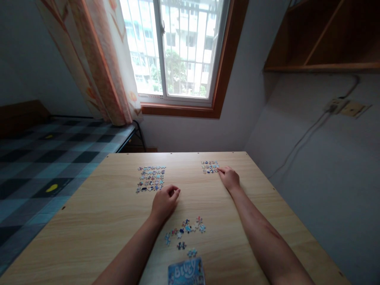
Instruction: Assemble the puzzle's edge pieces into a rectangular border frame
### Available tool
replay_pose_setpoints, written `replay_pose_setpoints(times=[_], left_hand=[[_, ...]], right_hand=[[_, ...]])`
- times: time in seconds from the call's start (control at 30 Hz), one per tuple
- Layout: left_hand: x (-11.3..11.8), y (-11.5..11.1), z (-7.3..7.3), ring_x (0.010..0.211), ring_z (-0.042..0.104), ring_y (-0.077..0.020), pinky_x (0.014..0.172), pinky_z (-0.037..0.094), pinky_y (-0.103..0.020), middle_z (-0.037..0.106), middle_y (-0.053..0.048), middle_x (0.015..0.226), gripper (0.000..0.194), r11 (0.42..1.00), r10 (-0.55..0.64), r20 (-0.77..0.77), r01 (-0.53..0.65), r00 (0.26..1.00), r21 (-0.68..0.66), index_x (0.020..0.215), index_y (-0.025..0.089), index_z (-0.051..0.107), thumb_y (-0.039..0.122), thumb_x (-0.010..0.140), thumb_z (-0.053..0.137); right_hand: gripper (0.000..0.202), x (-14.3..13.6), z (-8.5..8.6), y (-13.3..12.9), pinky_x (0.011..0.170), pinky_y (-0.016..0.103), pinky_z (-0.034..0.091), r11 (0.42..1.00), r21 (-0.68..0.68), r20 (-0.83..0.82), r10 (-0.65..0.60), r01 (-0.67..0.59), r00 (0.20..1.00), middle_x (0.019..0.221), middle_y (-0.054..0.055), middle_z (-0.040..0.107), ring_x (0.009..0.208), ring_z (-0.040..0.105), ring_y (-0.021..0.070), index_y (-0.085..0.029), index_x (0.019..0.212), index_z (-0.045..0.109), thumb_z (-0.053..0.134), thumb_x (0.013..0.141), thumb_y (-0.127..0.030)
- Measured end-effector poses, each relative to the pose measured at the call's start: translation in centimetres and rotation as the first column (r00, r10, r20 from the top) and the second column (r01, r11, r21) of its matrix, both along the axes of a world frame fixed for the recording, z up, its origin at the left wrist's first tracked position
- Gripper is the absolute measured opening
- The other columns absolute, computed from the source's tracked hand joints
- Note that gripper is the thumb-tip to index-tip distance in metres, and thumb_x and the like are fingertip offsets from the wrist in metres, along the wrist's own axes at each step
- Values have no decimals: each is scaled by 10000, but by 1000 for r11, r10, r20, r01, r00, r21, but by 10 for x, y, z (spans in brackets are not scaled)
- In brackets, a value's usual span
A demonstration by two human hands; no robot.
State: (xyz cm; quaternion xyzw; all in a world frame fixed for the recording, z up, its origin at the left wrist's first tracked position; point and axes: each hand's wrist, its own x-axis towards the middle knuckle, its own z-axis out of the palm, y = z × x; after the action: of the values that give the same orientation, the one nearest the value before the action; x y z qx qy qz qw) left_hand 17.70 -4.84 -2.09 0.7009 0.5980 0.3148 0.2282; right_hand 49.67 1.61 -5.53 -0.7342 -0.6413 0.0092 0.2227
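My right hand [230,177] reaches to the right edge of a small group of puzzle pieces [210,167] near the far side of the table. Its fingertips are pinched at a piece there. My left hand [165,201] rests with curled fingers just below and right of a larger group of puzzle pieces [151,178] laid in rows; whether it holds anything is hidden. Between my forearms lie loose puzzle pieces [188,228], scattered in the middle of the table. Nearest to me is a blue box [186,272] with white lettering, cut off by the lower edge.
The wooden table [101,221] fills the lower view. On the left stands a bed with a checked cover [59,158]. Behind are a curtain [103,71] and a barred window [181,51]. A shelf [320,43] and socket [337,106] are on the right.
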Motion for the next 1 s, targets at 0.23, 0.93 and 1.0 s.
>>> replay_pose_setpoints(times=[0.23, 0.93, 1.0], left_hand=[[-1, 1, -4, 665, 613, -184, 651, 406, -286, 699, -28, 700, 269, 1000, -4, 1, 4, 1000, 14, 796, 201, 730, 390, 847, 546], [1, 1, -11, 617, 563, -156, 624, 378, -274, 637, -5, 634, 276, 1000, 7, 25, -7, 1000, 16, 810, 189, 732, 399, 855, 557], [1, 1, -10, 622, 568, -157, 626, 382, -276, 649, -8, 648, 278, 1000, 10, 25, -10, 1000, 15, 807, 189, 731, 401, 856, 558]], right_hand=[[257, -2, 2, -3, 723, 216, 465, 1000, -11, -1, 27, -27, 1000, 1078, 18, 720, 941, 668, 159, -341, 1124, 753, 558, 962, -381], [149, -50, 66, -47, 589, 203, 385, 547, -370, -357, 662, -751, 659, 726, -23, 682, 653, 581, 111, -212, 839, 777, 722, 809, -348], [173, -63, 73, -58, 524, 196, 336, 427, -449, -394, 694, -785, 603, 678, -42, 658, 601, 557, 96, -207, 801, 761, 758, 756, -374]])
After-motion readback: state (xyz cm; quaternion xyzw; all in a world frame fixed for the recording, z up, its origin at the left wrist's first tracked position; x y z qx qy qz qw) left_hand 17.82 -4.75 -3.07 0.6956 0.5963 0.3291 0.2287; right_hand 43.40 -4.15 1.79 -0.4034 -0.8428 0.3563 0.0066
